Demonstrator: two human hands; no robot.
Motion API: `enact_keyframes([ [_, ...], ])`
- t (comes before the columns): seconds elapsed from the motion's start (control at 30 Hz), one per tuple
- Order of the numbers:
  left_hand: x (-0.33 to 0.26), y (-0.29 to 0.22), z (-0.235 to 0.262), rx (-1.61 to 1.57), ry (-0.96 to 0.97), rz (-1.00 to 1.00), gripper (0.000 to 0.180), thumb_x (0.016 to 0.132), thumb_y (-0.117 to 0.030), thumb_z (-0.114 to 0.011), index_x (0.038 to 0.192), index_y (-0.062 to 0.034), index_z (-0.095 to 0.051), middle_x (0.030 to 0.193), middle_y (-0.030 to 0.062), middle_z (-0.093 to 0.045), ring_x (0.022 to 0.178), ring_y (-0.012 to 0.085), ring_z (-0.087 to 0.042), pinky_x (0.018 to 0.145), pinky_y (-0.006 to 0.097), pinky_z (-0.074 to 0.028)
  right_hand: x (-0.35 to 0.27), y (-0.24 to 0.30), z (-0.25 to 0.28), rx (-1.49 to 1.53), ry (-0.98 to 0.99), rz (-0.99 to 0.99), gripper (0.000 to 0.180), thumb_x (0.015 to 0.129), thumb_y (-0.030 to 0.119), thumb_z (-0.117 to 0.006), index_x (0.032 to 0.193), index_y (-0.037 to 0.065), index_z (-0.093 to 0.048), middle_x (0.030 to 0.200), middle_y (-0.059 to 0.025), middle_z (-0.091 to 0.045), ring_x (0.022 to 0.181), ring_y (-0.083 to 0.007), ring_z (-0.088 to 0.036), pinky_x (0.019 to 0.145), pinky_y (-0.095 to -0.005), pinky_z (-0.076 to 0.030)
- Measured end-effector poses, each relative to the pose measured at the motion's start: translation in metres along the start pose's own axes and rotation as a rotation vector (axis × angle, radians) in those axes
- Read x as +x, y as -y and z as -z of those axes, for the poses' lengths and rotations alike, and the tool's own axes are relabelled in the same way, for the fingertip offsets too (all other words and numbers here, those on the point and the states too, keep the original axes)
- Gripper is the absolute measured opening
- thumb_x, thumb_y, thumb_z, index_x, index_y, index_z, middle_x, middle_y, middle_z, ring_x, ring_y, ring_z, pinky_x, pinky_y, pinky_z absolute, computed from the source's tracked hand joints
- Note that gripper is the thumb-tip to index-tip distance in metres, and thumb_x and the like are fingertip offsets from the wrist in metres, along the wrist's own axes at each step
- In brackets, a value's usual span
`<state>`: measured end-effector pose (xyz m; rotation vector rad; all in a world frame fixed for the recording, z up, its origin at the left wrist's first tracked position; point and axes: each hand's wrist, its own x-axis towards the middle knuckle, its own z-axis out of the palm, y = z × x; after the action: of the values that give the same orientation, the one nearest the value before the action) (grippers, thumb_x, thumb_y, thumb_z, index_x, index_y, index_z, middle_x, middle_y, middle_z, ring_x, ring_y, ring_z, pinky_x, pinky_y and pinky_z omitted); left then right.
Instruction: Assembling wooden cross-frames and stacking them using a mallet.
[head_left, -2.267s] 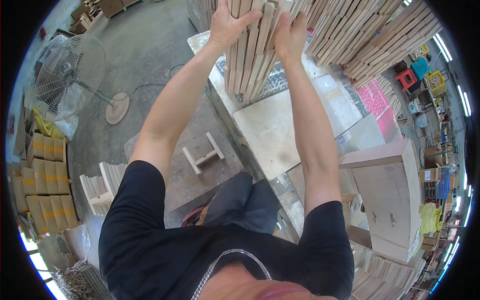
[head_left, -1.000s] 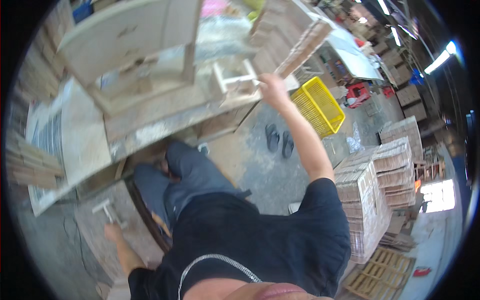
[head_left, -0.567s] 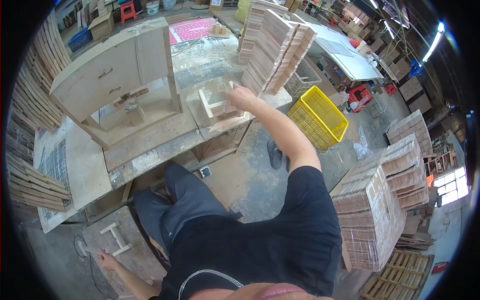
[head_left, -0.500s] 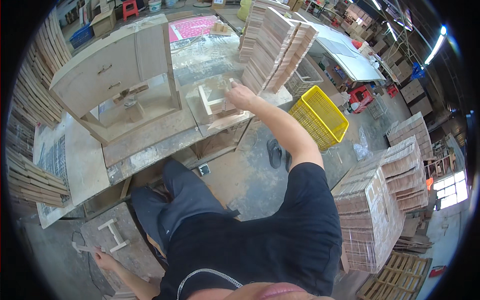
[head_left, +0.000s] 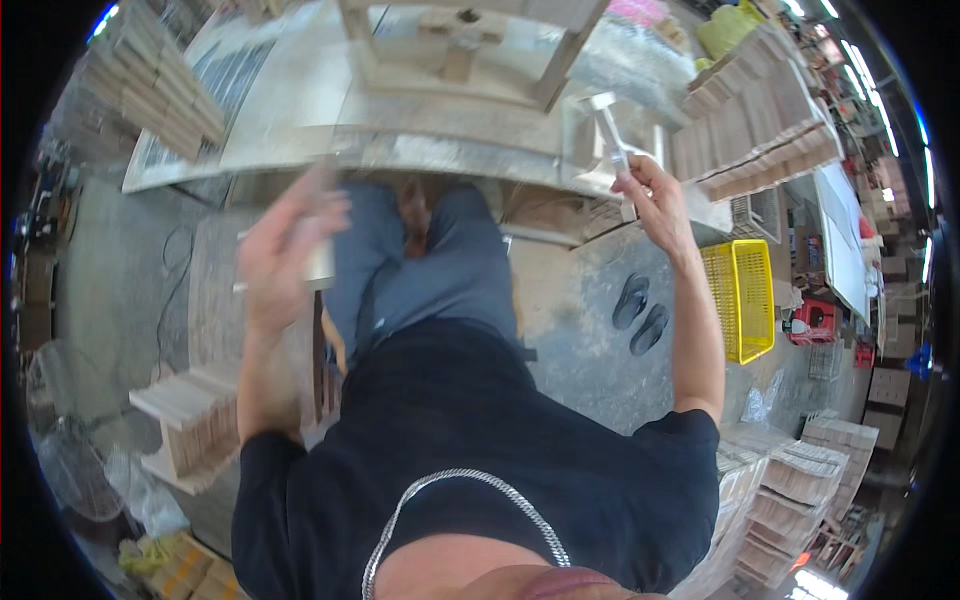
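Note:
Over the near edge of the workbench, my right hand [head_left: 655, 205] is closed round a slim pale wooden piece [head_left: 607, 132] with a short crossbar at its far end. My left hand [head_left: 290, 245] is raised left of my knees and smeared by motion. Its fingers look curled, and a faint pale wooden piece [head_left: 318, 145] runs up from them, its shape too blurred to make out. Beneath that hand, a pale wooden part [head_left: 318, 265] rests on a low board [head_left: 215, 300], largely hidden. Behind my right hand, small wooden parts [head_left: 650, 135] lie on the workbench.
A large wooden frame [head_left: 555, 75] stands on the workbench [head_left: 450, 145]. Tall stacks of wooden slats [head_left: 750, 120] rise at its right and left. A yellow crate [head_left: 740, 300] and dark slippers [head_left: 640, 310] are on the floor. Stacked wooden pieces [head_left: 190, 420] stand at lower left.
The view has swung left. My right hand has drawn back from the benchtop and now holds a wooden piece up. My left hand has risen from the low board at lower left.

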<state>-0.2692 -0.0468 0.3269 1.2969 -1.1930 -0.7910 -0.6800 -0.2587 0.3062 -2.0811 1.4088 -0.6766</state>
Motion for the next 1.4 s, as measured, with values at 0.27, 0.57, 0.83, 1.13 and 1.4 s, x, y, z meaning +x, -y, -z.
enact_keyframes([
  [0.27,0.055,0.034,-0.076,-0.056,0.585,0.132,0.024,0.1,-0.021,-0.064,0.101,0.0016,-0.073,0.085,0.005,-0.072,0.078,0.0129,-0.067,0.078,0.028,-0.053,-0.033,0.048,-0.116,0.932,0.169,0.001,0.021,0.099,0.019,-0.066,0.104,-0.001,-0.069,0.082,-0.0025,-0.068,0.073,-0.0086,-0.059,0.067,-0.0236,-0.047],
  [0.57,0.087,0.076,-0.086,-0.263,0.694,0.322,0.029,0.103,-0.023,-0.062,0.108,0.0041,-0.071,0.087,0.0056,-0.071,0.083,0.0152,-0.069,0.077,0.03,-0.054,-0.018,0.052,-0.127,0.965,0.244,-0.064,0.02,0.097,0.018,-0.067,0.096,-0.001,-0.071,0.076,-0.0018,-0.067,0.067,-0.0061,-0.056,0.062,-0.0221,-0.042],
  [0.83,0.102,0.1,-0.085,-0.155,0.712,0.248,0.029,0.102,-0.025,-0.062,0.1,0.0023,-0.071,0.089,0.0059,-0.072,0.084,0.0143,-0.068,0.081,0.029,-0.053,0.0,0.046,-0.147,1.05,0.296,-0.099,0.019,0.096,0.018,-0.067,0.092,0.0,-0.071,0.074,-0.0005,-0.065,0.064,-0.0051,-0.054,0.059,-0.022,-0.04],
  [1.13,0.13,0.128,-0.072,-0.328,0.638,0.381,0.033,0.101,-0.027,-0.064,0.11,0.0036,-0.073,0.088,0.006,-0.074,0.082,0.012,-0.068,0.079,0.026,-0.051,0.043,0.047,-0.18,1.185,0.24,-0.111,0.025,0.096,0.02,-0.061,0.085,-0.001,-0.07,0.067,-0.0043,-0.064,0.057,-0.0093,-0.053,0.053,-0.024,-0.038],
  [1.4,0.162,0.125,-0.066,-0.582,0.277,0.214,0.038,0.102,-0.03,-0.064,0.121,0.0023,-0.069,0.105,0.0105,-0.075,0.09,0.0183,-0.071,0.088,0.031,-0.053,0.13,0.054,-0.206,1.166,0.042,-0.182,0.057,0.103,0.039,-0.041,0.082,-0.006,-0.068,0.064,-0.0145,-0.066,0.049,-0.0169,-0.055,0.048,-0.0293,-0.041],
])
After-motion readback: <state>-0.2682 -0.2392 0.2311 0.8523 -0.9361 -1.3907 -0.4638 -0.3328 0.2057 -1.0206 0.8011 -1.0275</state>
